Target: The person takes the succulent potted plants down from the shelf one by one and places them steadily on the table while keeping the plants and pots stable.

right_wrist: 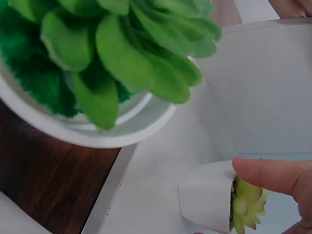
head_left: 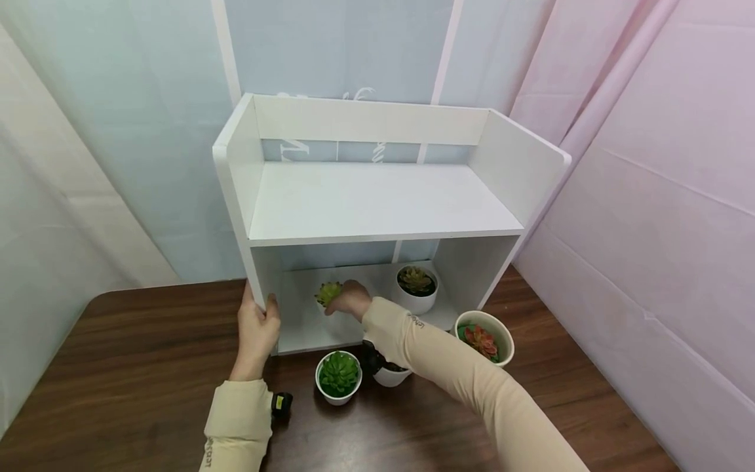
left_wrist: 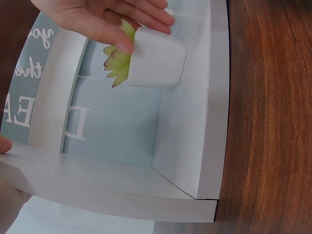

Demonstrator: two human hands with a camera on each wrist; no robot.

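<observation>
A white two-level shelf unit point(head_left: 377, 196) stands on a dark wooden table point(head_left: 135, 367). My right hand point(head_left: 349, 300) reaches into its lower compartment and grips a small white pot with a pale yellow-green succulent point(head_left: 328, 292), seen also in the left wrist view point(left_wrist: 153, 61) and the right wrist view point(right_wrist: 214, 200). Fingers point(left_wrist: 146, 19) wrap the pot's rim. My left hand point(head_left: 257, 328) holds the front edge of the shelf's left side panel, thumb on the edge.
Inside the lower compartment at the right stands a white pot with a brownish-green succulent point(head_left: 416, 287). On the table in front: a pot with a bright green succulent point(head_left: 338, 375), another white pot point(head_left: 389, 375) under my forearm, and a pot with a red plant point(head_left: 485, 337).
</observation>
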